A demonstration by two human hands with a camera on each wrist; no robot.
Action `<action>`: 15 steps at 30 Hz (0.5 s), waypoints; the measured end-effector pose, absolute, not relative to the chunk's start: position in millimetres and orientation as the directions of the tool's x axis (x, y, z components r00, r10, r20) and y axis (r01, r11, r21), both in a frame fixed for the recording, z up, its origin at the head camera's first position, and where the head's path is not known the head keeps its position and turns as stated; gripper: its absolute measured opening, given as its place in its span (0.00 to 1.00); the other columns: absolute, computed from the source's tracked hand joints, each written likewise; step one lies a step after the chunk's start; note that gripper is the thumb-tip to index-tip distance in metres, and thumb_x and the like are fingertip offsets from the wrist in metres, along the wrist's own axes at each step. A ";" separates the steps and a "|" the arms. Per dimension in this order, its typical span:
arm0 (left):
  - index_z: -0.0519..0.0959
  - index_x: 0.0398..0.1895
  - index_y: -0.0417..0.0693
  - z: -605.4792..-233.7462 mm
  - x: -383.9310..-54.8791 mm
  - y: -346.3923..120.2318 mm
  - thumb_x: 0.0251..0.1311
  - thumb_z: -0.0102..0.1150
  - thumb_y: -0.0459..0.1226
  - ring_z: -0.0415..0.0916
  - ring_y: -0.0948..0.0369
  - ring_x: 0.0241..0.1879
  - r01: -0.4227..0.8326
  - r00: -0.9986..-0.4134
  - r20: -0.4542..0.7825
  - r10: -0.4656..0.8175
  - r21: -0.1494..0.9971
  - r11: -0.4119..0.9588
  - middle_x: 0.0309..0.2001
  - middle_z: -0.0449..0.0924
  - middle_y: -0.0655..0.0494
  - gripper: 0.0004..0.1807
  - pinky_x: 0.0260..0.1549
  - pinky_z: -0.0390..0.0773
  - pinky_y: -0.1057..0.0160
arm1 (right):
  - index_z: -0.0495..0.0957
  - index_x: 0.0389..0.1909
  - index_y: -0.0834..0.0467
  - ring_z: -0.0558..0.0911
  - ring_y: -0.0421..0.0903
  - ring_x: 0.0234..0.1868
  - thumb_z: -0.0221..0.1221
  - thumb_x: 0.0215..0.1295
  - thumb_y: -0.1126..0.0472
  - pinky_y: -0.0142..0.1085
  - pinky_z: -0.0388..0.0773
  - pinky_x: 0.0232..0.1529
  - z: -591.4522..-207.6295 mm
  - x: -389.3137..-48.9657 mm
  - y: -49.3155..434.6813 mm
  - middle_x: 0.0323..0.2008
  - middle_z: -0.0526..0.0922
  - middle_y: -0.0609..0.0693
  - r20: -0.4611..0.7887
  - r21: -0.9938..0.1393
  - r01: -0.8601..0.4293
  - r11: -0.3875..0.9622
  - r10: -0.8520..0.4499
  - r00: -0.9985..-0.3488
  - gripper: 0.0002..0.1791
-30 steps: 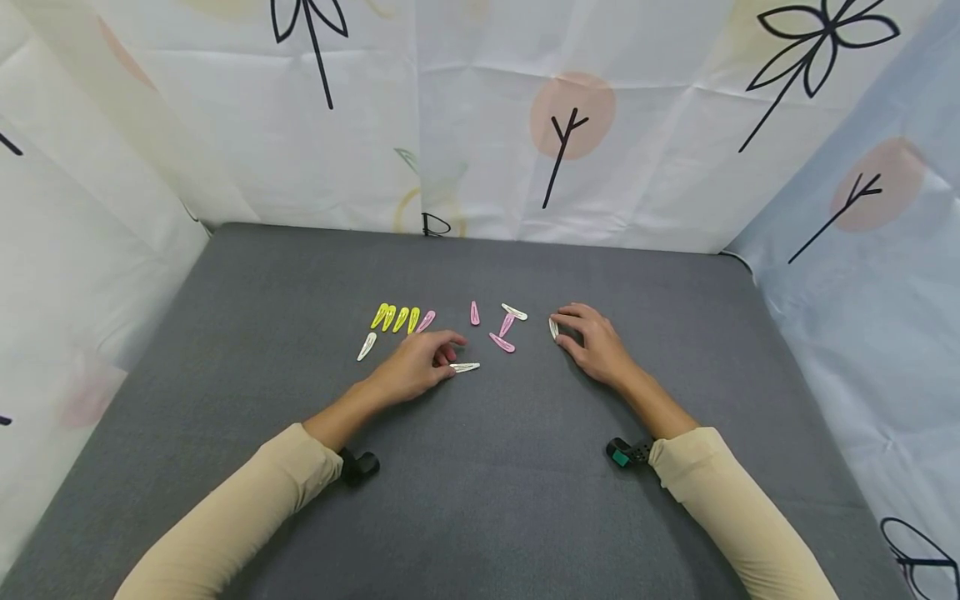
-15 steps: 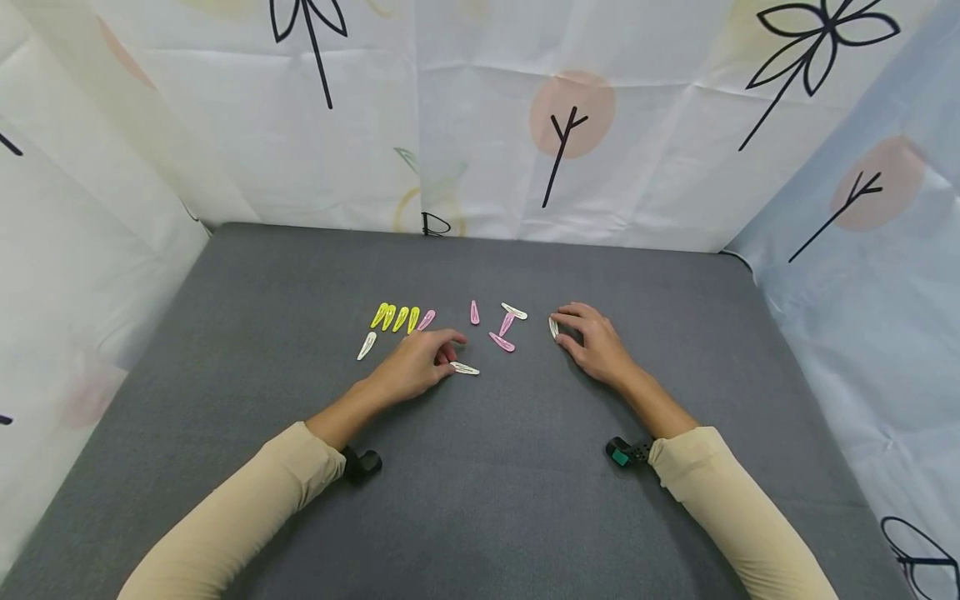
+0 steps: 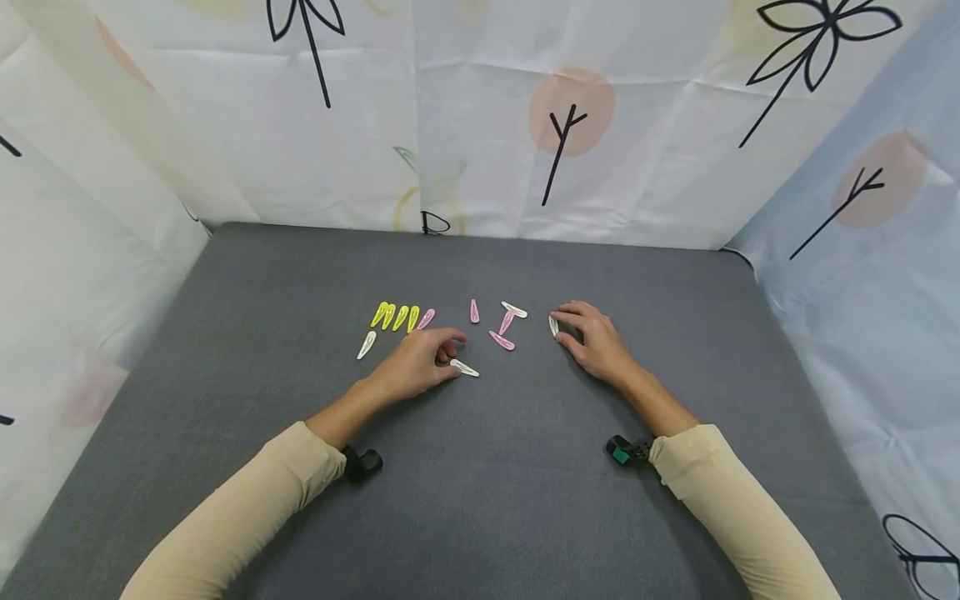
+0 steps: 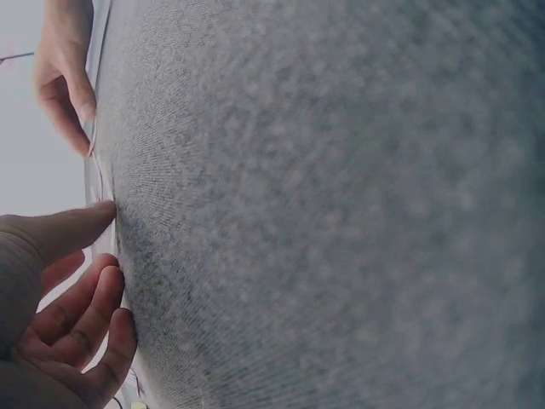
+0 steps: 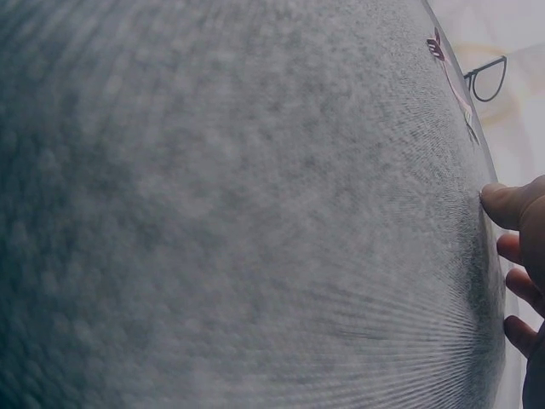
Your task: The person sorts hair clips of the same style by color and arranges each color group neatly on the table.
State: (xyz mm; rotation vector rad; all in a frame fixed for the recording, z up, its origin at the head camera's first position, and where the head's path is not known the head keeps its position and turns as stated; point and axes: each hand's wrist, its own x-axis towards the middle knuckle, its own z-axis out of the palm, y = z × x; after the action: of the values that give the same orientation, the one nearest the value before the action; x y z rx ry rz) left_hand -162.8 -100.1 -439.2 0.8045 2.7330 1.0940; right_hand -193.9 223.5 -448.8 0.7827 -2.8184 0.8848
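Observation:
In the head view, my left hand (image 3: 422, 362) is low over the table, its thumb touching one end of a white snap hair clip (image 3: 467, 368) that lies flat. The left wrist view shows a gap between that thumb (image 4: 94, 223) and the loosely bent fingers. To the right, my right hand (image 3: 592, 337) has thumb and index finger at the two ends of another white hair clip (image 3: 553, 327), pinching it on the cloth. In the right wrist view only the right thumb and fingertips (image 5: 511, 204) show; the clip there cannot be made out.
Several yellow hair clips (image 3: 389, 316) stand in a row with a pink clip (image 3: 426, 318) beside them. Below lies a white clip (image 3: 367, 345). Between the hands are more pink clips (image 3: 502, 341) and a white one (image 3: 514, 310). Patterned curtains (image 3: 480, 125) border the grey table (image 3: 480, 500).
The white clip at my left thumb has turned slightly, its right end swinging toward me. My right hand and the other clips have stayed in place.

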 end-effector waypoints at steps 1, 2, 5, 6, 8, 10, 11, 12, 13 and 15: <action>0.80 0.53 0.38 -439.2 -162.7 -99.8 0.51 0.72 0.29 0.78 0.60 0.35 0.436 -0.858 0.106 0.502 0.668 0.604 0.34 0.81 0.55 0.23 0.39 0.77 0.58 | 0.78 0.59 0.66 0.66 0.62 0.68 0.63 0.66 0.66 0.62 0.57 0.66 -448.5 -194.0 223.5 0.60 0.75 0.64 0.228 -0.510 -0.498 0.701 -0.448 -0.865 0.21; 0.80 0.52 0.37 -439.2 -162.6 -99.5 0.51 0.72 0.28 0.78 0.60 0.34 0.437 -0.858 0.108 0.503 0.668 0.602 0.33 0.81 0.55 0.23 0.38 0.77 0.58 | 0.78 0.59 0.66 0.66 0.62 0.68 0.63 0.66 0.66 0.62 0.56 0.66 -448.3 -193.9 223.5 0.60 0.75 0.64 0.226 -0.510 -0.496 0.702 -0.447 -0.865 0.21; 0.80 0.52 0.37 -438.7 -162.2 -98.8 0.52 0.71 0.27 0.77 0.61 0.33 0.438 -0.856 0.105 0.507 0.670 0.600 0.32 0.80 0.56 0.22 0.37 0.76 0.59 | 0.78 0.59 0.66 0.66 0.62 0.68 0.63 0.66 0.66 0.62 0.56 0.66 -447.5 -193.5 223.3 0.60 0.75 0.64 0.224 -0.511 -0.496 0.702 -0.449 -0.865 0.21; 0.80 0.52 0.37 -438.6 -162.1 -98.7 0.52 0.71 0.27 0.77 0.61 0.33 0.434 -0.856 0.101 0.506 0.671 0.600 0.31 0.80 0.56 0.22 0.37 0.76 0.59 | 0.78 0.59 0.66 0.66 0.62 0.68 0.63 0.66 0.66 0.62 0.56 0.66 -447.4 -193.4 223.3 0.61 0.75 0.64 0.223 -0.511 -0.496 0.702 -0.449 -0.865 0.21; 0.80 0.53 0.37 -438.3 -161.8 -98.5 0.53 0.71 0.26 0.76 0.62 0.32 0.431 -0.856 0.097 0.507 0.674 0.600 0.31 0.80 0.56 0.22 0.36 0.75 0.60 | 0.78 0.59 0.66 0.67 0.62 0.68 0.63 0.66 0.66 0.61 0.57 0.66 -447.2 -193.3 223.2 0.60 0.75 0.64 0.223 -0.511 -0.498 0.701 -0.451 -0.864 0.21; 0.80 0.53 0.37 -438.2 -161.6 -98.2 0.53 0.70 0.26 0.75 0.62 0.31 0.429 -0.856 0.094 0.508 0.676 0.599 0.31 0.80 0.56 0.22 0.35 0.75 0.61 | 0.78 0.59 0.66 0.67 0.62 0.68 0.63 0.66 0.66 0.61 0.57 0.66 -446.9 -193.2 223.1 0.60 0.75 0.64 0.225 -0.511 -0.498 0.701 -0.450 -0.864 0.21; 0.80 0.53 0.38 -438.3 -161.6 -98.0 0.53 0.70 0.26 0.75 0.62 0.31 0.424 -0.858 0.090 0.505 0.679 0.600 0.31 0.79 0.57 0.22 0.35 0.75 0.62 | 0.78 0.59 0.66 0.67 0.62 0.68 0.63 0.66 0.66 0.61 0.57 0.66 -446.7 -193.1 223.1 0.60 0.75 0.64 0.225 -0.511 -0.498 0.701 -0.450 -0.864 0.21; 0.80 0.53 0.38 -438.2 -161.6 -98.0 0.53 0.70 0.26 0.75 0.63 0.31 0.419 -0.860 0.086 0.503 0.683 0.599 0.31 0.79 0.57 0.22 0.34 0.74 0.62 | 0.78 0.59 0.66 0.67 0.61 0.68 0.63 0.66 0.66 0.61 0.57 0.66 -446.6 -193.1 223.0 0.60 0.75 0.64 0.225 -0.511 -0.498 0.701 -0.449 -0.864 0.21; 0.80 0.53 0.38 -438.2 -161.6 -98.0 0.53 0.70 0.26 0.75 0.63 0.31 0.419 -0.859 0.087 0.504 0.685 0.596 0.30 0.79 0.57 0.22 0.34 0.74 0.62 | 0.78 0.59 0.66 0.67 0.61 0.68 0.63 0.66 0.66 0.61 0.57 0.65 -446.4 -193.0 223.0 0.61 0.75 0.64 0.224 -0.511 -0.496 0.702 -0.449 -0.865 0.21; 0.80 0.53 0.39 -438.4 -161.6 -98.4 0.53 0.70 0.26 0.74 0.63 0.30 0.417 -0.859 0.086 0.505 0.691 0.591 0.30 0.79 0.57 0.22 0.34 0.74 0.63 | 0.78 0.59 0.66 0.67 0.61 0.68 0.63 0.66 0.66 0.62 0.57 0.65 -446.1 -192.6 223.0 0.61 0.75 0.64 0.220 -0.510 -0.493 0.705 -0.447 -0.867 0.21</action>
State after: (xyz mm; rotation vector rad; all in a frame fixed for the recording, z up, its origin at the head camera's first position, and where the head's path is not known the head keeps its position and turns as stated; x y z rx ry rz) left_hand -161.6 -98.4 -438.4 0.7840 2.6943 1.1226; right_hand -192.6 223.0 -446.1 0.7806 -2.8261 0.8811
